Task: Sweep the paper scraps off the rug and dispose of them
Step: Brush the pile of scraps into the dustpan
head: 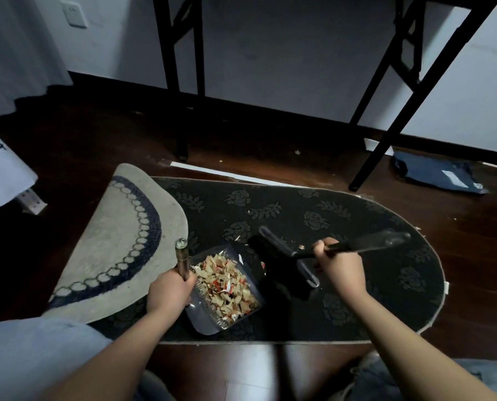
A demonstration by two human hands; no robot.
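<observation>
**Brush at the mouth of a nearly full dustpan on the dark rug**

You are crouched over an oval dark rug [343, 227] patterned with roses, looking down at both hands. Your left hand [170, 290] is wrapped around the upright handle of a clear dustpan [227, 287], which rests on the rug just in front of your left knee. The pan holds a heap of tan, white and red paper scraps [227, 285]. Its open mouth faces up and to the right, toward the brush.

Your right hand [338, 269] is clenched around the handle of a black brush [279, 264]. The handle's long axis runs out to the right, nearly level across the view; the bristle head lies to the left of that hand, touching or just beside the pan's mouth. The brush is blurred, so the exact contact cannot be told.

A few loose scraps [253, 212] lie on the rug beyond the brush, farther from you than either hand, and nearer the right one. To catch them, the brush would likely have to reach away from you and pull back toward the pan.

A pale mat [120, 235] overlaps the rug's left end. More bits sit on the wooden floor [82, 146] near the black table legs [183, 82].
</observation>
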